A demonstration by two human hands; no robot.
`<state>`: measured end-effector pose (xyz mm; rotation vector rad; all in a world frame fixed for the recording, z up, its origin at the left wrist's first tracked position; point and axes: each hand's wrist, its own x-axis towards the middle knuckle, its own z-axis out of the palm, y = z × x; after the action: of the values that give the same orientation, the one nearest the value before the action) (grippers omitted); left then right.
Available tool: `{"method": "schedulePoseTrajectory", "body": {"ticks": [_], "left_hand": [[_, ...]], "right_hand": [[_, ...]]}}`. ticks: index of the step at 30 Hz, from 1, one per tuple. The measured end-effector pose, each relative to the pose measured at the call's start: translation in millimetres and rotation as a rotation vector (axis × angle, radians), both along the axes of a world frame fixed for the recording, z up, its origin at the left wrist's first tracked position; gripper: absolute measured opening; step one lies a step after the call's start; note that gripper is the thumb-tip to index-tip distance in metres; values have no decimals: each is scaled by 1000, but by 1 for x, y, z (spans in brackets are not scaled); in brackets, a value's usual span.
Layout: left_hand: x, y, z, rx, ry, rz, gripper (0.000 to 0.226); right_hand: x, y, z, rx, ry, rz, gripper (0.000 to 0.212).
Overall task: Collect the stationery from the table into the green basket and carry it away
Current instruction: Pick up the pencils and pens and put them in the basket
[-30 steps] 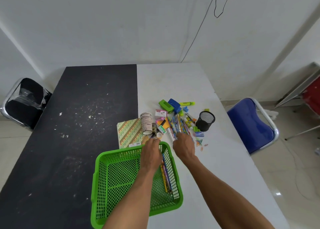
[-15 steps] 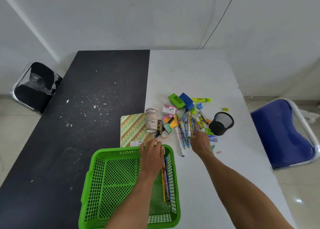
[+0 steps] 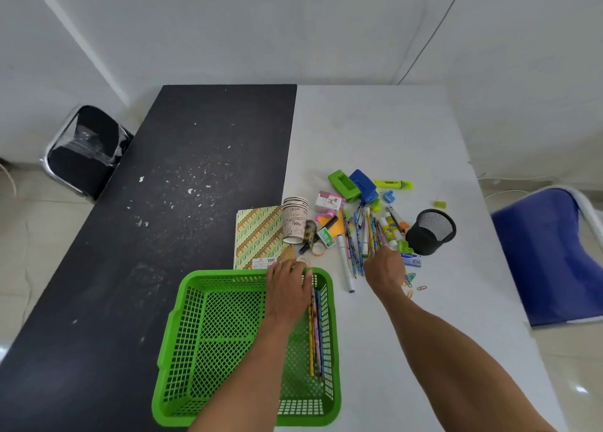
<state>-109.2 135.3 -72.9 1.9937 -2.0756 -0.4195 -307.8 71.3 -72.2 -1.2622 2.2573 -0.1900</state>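
Observation:
The green basket (image 3: pixel 182 304) sits at the near edge of the table, with a few pencils (image 3: pixel 315 333) lying along its right side. My left hand (image 3: pixel 288 289) lies over the basket's far rim, fingers curled over the edge. Beyond it is a heap of stationery. It includes loose pencils (image 3: pixel 360 232), a white marker (image 3: pixel 346 268), a green punch (image 3: pixel 341 183), a blue punch (image 3: pixel 363 186) and a yellow highlighter (image 3: pixel 393 184). My right hand (image 3: pixel 385 270) is on the near ends of the pencils, fingers curled down around them; the fingertips are hidden.
A patterned notebook (image 3: pixel 257 235) and stacked paper cups (image 3: pixel 294 219) lie just beyond the basket. A black mesh pen holder (image 3: pixel 430 231) stands right of the heap, with paper clips (image 3: pixel 411 278) near my right wrist. A blue chair (image 3: pixel 548 255) is at the right, a black chair (image 3: pixel 85 151) at the left.
My right hand has shifted right, from the middle of the pencil heap to its right side. My left hand has stayed on the basket's far rim.

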Motion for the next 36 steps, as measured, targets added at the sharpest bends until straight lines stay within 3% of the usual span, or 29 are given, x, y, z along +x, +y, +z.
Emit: {"method": "schedulePoseTrajectory", "body": {"ticks": [5, 11, 17, 20, 26, 36], "left_hand": [[3, 3, 8, 95, -67, 96, 43], [24, 20, 21, 232, -69, 204, 49], [54, 41, 36, 304, -93, 168, 77], [69, 49, 41, 333, -100, 146, 83], [89, 67, 38, 386, -96, 103, 77], [114, 105, 6, 651, -93, 59, 82]], "right_hand": [[6, 15, 10, -72, -48, -55, 19], [44, 50, 43, -283, -38, 50, 13], [105, 106, 76, -429, -55, 163, 12], [133, 142, 75, -359, -24, 243, 13], [156, 185, 40, -61, 103, 277, 38], [157, 190, 19, 73, 212, 319, 31]]}}
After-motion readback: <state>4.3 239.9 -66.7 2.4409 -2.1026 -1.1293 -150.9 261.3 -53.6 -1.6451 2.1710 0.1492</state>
